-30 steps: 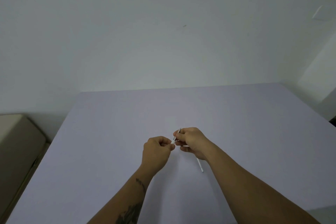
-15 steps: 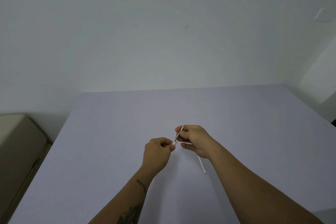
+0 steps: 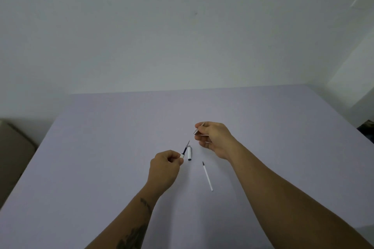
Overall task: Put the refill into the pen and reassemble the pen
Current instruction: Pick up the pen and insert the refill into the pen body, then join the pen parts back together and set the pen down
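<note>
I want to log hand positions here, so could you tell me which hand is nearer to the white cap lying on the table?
Left. The left hand sits right beside the white cap, just to its left; the right hand is raised farther off to the cap's right.

A white pen body with a dark refill (image 3: pixel 185 148) jutting from it points up and away, pinched at centre. Just right of it a short white cap (image 3: pixel 189 153) lies on the surface. Nearer and right lies a slim white refill (image 3: pixel 207 177), dark tip far. A small silvery pen piece (image 3: pixel 196 132) is held farther right.
</note>
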A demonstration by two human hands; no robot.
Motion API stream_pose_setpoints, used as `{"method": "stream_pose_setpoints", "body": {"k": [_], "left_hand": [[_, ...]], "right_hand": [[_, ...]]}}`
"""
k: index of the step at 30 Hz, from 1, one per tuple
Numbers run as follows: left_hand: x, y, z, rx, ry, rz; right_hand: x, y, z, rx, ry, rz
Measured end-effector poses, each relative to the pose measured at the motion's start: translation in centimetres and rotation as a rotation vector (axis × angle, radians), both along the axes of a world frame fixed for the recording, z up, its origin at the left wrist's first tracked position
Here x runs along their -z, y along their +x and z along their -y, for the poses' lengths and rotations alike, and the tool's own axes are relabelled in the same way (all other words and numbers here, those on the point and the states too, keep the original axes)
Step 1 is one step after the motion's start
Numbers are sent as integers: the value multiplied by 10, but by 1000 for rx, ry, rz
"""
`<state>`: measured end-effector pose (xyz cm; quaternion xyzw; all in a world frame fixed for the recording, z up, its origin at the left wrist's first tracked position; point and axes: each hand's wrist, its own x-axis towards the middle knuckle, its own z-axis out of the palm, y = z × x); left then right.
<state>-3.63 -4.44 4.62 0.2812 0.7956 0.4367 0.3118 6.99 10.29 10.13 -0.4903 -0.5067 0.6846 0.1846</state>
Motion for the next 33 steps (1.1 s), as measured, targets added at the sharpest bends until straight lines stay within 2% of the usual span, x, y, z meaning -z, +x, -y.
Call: {"method": "stream_pose_setpoints", "body": {"k": [2,7,12,18,28,33], "left_hand": [[2,0,-4,-3,-35,-13],[10,-2,-18,10,-135,-41],[20,4,-29,21,-170,-30],[32,4,-35,51,-202,-6],[47,1,-37,52,-241,15],[50,1,-37,70,-237,22]], "right_hand": [[11,6,-13,23,44,65],[55,23,-34,-82,100,301],[85,22,-42,-126,96,374],[113,27,-48,-280,321,614],[141,14,-48,-321,442,727],[135,17,-50,-244,408,686]]}}
